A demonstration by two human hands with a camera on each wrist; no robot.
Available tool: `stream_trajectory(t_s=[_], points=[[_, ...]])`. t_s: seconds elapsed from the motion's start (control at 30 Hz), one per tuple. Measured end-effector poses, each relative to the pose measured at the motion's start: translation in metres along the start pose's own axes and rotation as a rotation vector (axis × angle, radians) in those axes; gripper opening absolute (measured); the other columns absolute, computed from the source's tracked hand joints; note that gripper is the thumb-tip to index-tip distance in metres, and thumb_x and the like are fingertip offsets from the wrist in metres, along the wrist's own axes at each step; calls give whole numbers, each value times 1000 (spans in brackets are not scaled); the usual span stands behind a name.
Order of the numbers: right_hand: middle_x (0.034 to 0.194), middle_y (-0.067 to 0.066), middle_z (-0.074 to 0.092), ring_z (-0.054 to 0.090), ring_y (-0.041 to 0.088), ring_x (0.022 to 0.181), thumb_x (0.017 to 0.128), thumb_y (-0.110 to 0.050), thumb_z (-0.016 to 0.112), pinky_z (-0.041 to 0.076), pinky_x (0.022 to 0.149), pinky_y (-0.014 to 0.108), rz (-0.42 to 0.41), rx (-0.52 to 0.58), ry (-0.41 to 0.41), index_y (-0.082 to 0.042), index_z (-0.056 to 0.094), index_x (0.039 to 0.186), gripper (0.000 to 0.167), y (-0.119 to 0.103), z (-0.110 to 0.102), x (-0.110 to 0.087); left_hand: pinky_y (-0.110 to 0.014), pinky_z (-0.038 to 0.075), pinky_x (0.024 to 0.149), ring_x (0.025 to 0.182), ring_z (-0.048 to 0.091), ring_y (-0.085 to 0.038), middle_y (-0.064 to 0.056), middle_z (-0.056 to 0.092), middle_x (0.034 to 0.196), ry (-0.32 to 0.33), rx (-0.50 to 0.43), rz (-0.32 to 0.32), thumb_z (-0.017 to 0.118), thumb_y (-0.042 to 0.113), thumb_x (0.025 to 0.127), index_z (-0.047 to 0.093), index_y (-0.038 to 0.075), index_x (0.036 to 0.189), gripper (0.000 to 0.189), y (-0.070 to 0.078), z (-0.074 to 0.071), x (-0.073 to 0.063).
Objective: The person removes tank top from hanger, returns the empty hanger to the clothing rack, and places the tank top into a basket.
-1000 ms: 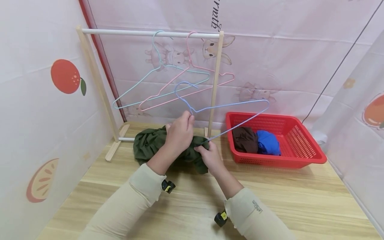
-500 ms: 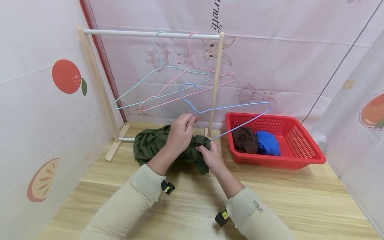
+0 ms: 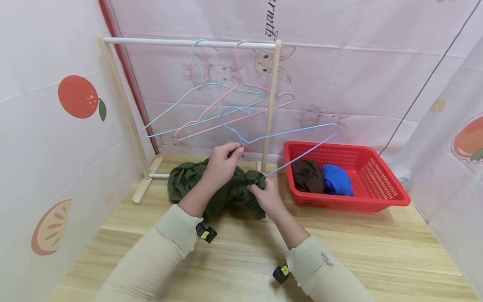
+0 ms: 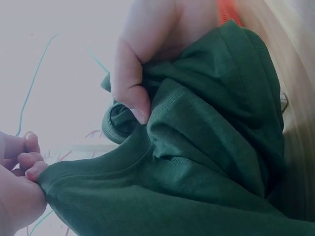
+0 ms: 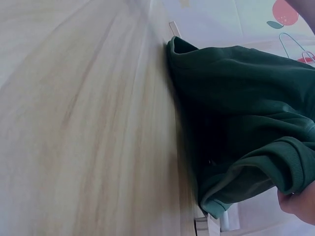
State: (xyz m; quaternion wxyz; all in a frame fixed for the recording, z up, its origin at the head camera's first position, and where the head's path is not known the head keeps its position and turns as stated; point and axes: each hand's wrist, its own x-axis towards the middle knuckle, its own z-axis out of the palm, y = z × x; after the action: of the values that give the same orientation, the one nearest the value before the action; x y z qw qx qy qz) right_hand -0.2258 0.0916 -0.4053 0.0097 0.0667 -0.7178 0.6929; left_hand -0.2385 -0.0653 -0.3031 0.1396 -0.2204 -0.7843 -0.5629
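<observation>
A dark green shirt (image 3: 230, 191) lies bunched on the table. My left hand (image 3: 222, 162) pinches its stitched neckline edge, close to the neck of the blue wire hanger (image 3: 302, 131). In the left wrist view the cloth stretches from the left hand (image 4: 19, 187) to the thumb of the right hand (image 4: 140, 59). My right hand (image 3: 267, 198) grips bunched fabric beside the hanger's lower bar. One half of the hanger sticks out to the right, its hook upright; the other half is hidden behind the hand and shirt. The right wrist view shows a loose hemmed opening of the shirt (image 5: 236, 98).
Behind stands a wooden rack (image 3: 274, 100) with a white rail, where a mint hanger (image 3: 171, 107) and a pink hanger (image 3: 216, 100) hang. A red basket (image 3: 385, 184) at the right holds brown cloth (image 3: 308, 176) and blue cloth (image 3: 337, 180). Printed fabric walls surround the table.
My left hand has shifted slightly left, with a gap now showing between thumb and fingers. The blue hanger's hook has moved a little left with it. My right hand has barely moved.
</observation>
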Motion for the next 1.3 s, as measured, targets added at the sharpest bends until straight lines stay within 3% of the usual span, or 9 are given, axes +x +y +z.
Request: stream_trajectory(t_s=[0.17, 0.3, 0.43, 0.67, 0.83, 0.97, 1.3], points=[[99, 8, 66, 61, 15, 88, 87, -7, 65, 53, 77, 30, -46, -32, -7, -5, 64, 109, 23, 6, -1, 1, -25, 41, 62, 70, 49, -21, -13, 68, 91, 9, -28, -10, 55, 16, 101, 69, 0, 92, 22, -4, 0, 1], [100, 8, 67, 61, 16, 90, 88, -10, 68, 52, 81, 30, -95, -104, -11, -5, 64, 111, 24, 7, -5, 2, -24, 37, 55, 66, 47, -20, -12, 62, 81, 16, -36, -22, 54, 21, 102, 68, 2, 94, 25, -5, -2, 3], [107, 8, 68, 61, 17, 99, 88, -16, 70, 51, 89, 34, -117, -177, -17, -7, 65, 115, 29, 4, -8, 3, -23, 39, 57, 71, 51, -18, -9, 62, 82, 16, -65, -14, 52, 19, 103, 67, 0, 96, 25, -4, -3, 4], [111, 9, 69, 61, 20, 106, 89, -18, 72, 49, 95, 41, -153, -260, -27, -6, 65, 116, 30, 4, -9, 5, -20, 39, 53, 63, 46, -15, -8, 59, 79, 23, -164, -13, 51, 17, 103, 65, -3, 103, 24, -2, -6, 6], [102, 9, 67, 59, 21, 97, 91, -22, 71, 49, 87, 38, -143, -335, -44, -6, 65, 105, 22, 5, -8, 5, -22, 40, 59, 67, 48, -14, -6, 58, 81, -6, -247, -86, 47, 16, 105, 60, -5, 105, 25, 1, -8, 7], [103, 9, 68, 60, 22, 96, 91, -23, 70, 50, 86, 40, -135, -375, -52, -8, 66, 108, 23, 5, -8, 5, -22, 39, 60, 67, 46, -13, -9, 55, 83, -23, -309, -125, 44, 18, 106, 56, -3, 106, 24, 2, -11, 10], [113, 9, 69, 62, 24, 112, 90, -21, 70, 49, 98, 45, -121, -474, -99, -9, 66, 116, 29, 9, -10, 6, -21, 36, 58, 64, 42, -14, -5, 52, 77, 62, -355, -72, 41, 21, 107, 52, -1, 104, 24, 2, -21, 20]])
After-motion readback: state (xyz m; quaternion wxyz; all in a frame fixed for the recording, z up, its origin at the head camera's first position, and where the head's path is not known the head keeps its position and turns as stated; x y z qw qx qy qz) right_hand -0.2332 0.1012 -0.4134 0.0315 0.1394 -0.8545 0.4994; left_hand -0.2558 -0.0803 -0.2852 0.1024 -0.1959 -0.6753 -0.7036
